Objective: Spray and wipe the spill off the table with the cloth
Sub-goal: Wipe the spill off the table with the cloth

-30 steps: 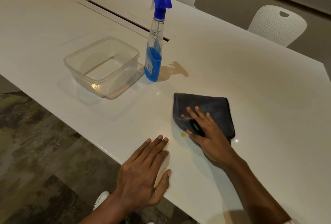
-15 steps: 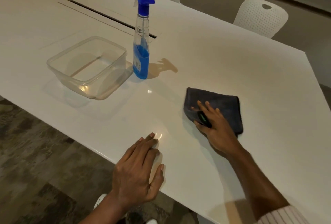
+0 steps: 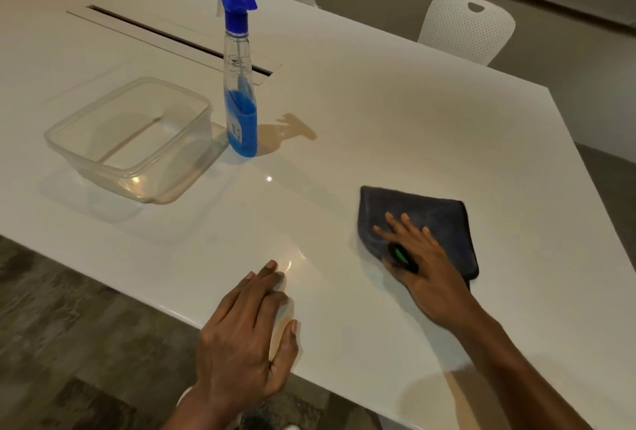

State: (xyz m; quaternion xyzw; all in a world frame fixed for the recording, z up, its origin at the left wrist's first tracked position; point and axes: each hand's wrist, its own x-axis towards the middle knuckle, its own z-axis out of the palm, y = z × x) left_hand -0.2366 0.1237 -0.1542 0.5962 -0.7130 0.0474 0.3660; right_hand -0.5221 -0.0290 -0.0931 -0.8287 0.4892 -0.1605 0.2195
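Since a second earlier, the right hand had slid the dark microfiber cloth toward three o'clock, covering the yellow spot, so wiping looked underway. Its grip lay flat and spread, pressing rather than clutching. Left hand rested open on the desk; any residue was hidden.

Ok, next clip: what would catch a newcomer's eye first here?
The blue spray bottle stands upright mid-table beside an empty clear plastic tub. Nearer the camera, the right hand presses flat on a dark folded cloth, while the left hand rests palm-down at the table edge.
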